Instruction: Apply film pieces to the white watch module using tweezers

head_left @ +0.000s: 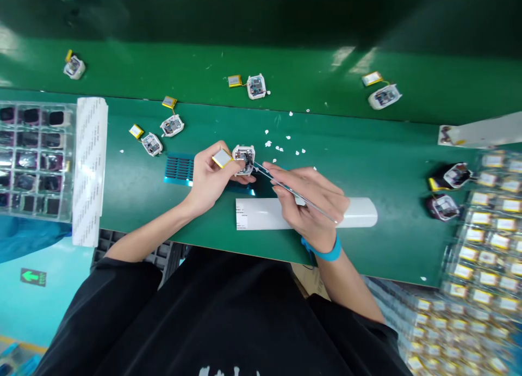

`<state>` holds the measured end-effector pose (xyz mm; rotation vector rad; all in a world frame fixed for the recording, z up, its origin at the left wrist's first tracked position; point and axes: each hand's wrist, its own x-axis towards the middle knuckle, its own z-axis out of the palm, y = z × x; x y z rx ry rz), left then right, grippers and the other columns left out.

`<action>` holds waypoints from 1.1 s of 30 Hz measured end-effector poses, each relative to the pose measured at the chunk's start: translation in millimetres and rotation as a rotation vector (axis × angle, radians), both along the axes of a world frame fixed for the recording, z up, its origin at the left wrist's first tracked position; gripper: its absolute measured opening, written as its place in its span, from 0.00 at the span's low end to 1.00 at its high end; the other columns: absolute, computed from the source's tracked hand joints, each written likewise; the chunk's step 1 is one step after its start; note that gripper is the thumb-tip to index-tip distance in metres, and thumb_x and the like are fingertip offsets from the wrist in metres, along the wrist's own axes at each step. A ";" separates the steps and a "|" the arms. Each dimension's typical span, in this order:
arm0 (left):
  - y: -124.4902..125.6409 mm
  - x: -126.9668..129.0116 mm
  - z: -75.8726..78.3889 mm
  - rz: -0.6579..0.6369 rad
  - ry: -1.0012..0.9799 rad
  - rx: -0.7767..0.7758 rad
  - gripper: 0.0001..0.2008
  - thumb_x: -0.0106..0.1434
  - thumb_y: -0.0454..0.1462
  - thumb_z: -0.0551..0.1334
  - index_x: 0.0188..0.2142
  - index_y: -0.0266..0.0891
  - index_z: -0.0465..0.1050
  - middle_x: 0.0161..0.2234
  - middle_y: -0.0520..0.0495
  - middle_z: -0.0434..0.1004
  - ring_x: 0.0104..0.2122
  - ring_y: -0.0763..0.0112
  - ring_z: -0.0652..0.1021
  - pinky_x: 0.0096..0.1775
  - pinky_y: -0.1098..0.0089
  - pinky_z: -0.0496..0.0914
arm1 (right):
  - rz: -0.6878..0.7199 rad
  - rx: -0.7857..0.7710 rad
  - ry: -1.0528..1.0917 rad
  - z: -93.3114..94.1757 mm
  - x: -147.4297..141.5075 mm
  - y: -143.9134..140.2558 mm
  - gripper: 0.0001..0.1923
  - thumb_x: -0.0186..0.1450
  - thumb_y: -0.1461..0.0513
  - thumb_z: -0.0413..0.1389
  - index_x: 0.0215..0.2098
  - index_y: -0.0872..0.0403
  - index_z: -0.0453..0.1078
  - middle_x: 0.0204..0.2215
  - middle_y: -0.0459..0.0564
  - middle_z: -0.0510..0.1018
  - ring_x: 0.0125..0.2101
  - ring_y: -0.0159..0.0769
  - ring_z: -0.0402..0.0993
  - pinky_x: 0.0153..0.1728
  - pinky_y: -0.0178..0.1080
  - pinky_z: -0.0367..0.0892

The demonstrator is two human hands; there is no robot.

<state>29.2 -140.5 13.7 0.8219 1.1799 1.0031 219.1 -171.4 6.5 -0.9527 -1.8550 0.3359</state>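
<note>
Between thumb and fingers, my left hand (210,174) grips a white smartwatch case (244,154) with its circuit board exposed. A silver and yellow battery (222,158) hangs off the case's left side by its wire and rests against that hand. My right hand (312,202) is closed around metal tweezers (296,193), whose tips reach the right edge of the case. Whether the tips hold anything is too small to tell. Under the hands lies a glossy blue slotted sheet (179,168). Beneath my right hand is a white strip of backing paper (261,213).
Several open watch cases with batteries (256,86) lie across the green bench (204,131). White bits (268,143) are scattered ahead of my hands. A clear tray of dark watch parts (36,158) stands at the left, trays of batteries (485,234) at the right.
</note>
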 end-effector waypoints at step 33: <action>18.0 -23.4 -2.8 -0.308 0.357 0.368 0.05 0.65 0.36 0.68 0.41 0.40 0.79 0.34 0.49 0.85 0.30 0.70 0.83 0.38 0.70 0.76 | -0.043 0.207 -0.110 4.8 17.7 0.4 0.20 0.74 0.69 0.60 0.61 0.47 0.74 0.48 0.48 0.86 0.37 0.37 0.86 0.33 0.39 0.80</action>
